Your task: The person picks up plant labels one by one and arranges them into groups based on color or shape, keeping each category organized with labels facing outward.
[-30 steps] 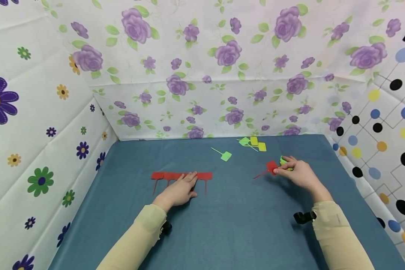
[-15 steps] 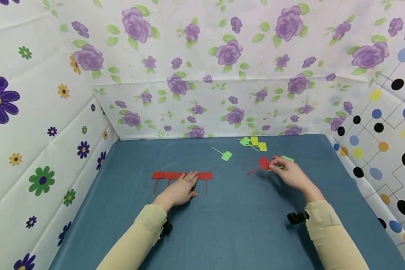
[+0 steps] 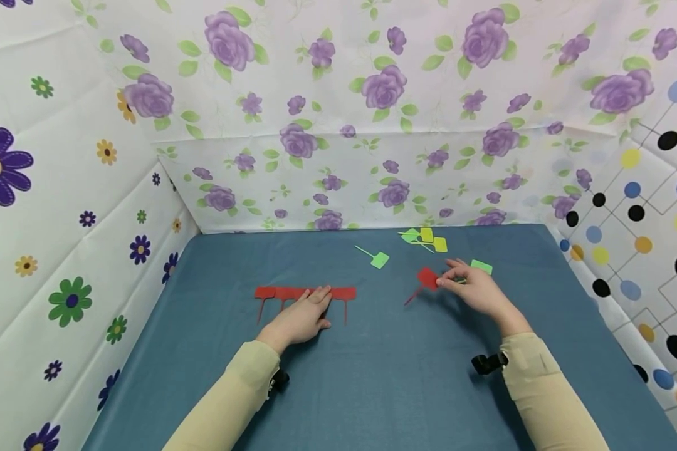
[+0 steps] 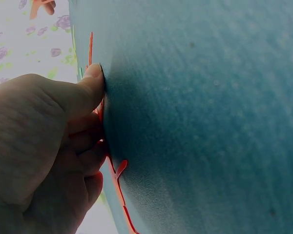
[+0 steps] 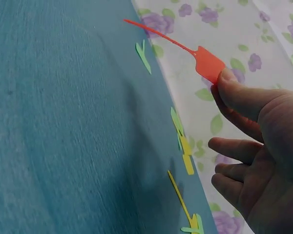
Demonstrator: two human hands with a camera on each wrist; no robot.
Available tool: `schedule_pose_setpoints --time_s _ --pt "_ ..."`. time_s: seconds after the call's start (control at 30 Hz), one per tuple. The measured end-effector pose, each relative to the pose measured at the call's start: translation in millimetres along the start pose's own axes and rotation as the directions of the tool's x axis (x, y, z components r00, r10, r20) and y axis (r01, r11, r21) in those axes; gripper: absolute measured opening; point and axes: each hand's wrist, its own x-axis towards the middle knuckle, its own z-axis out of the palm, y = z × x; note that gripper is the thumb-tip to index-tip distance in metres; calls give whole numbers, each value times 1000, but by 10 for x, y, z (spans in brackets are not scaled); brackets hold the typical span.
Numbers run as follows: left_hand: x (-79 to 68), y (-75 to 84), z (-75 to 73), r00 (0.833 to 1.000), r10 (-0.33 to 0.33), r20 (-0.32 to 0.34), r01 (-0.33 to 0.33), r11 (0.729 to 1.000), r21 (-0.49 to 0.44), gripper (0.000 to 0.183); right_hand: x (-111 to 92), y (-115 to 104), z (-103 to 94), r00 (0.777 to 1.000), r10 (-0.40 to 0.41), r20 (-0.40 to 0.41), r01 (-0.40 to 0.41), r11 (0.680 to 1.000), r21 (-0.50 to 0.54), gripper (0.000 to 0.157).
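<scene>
My right hand (image 3: 476, 289) pinches a red cable-tie tag (image 3: 428, 278) by one corner between thumb and index finger, held above the table. In the right wrist view the tag's thin tail (image 5: 158, 33) points up and left, away from the hand (image 5: 271, 146). A row of red cable-tie tags (image 3: 341, 293) lies edge to edge at centre left, tails towards me. Across this row rests my left hand (image 3: 300, 318), its fingers extended over the tags and hiding part of them. The left wrist view shows the thumb (image 4: 90, 85) beside the table surface.
A green tag (image 3: 380, 260) lies alone behind the row. Further back, green and yellow tags (image 3: 439, 244) overlap near the back cloth (image 3: 327, 156). Another green tag (image 3: 481, 267) lies partly hidden behind my right hand. The blue tabletop (image 3: 372, 388) is bordered by patterned cloths.
My right hand has moved left with the red cable-tie tag, away from the green tag at the right. The left hand has stayed on the row.
</scene>
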Motion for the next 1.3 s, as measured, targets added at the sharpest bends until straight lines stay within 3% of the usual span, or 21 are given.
schedule_pose_setpoints --time_s 0.23,0.57,0.93,1.3 --pt "-8 3 -4 1000 6 -3 -6 1000 -12 71 61 -18 89 999 -30 -20 31 999 37 34" --pt "-27 13 -6 1000 7 16 -7 999 32 70 154 -174 281 1000 -26 18 24 996 86 31" --pt "-51 23 25 999 20 38 -22 998 54 69 328 -367 574 993 -99 60 97 995 38 27" --pt "-71 50 23 999 9 35 -13 996 91 69 467 -521 743 987 -127 101 128 992 -5 28"
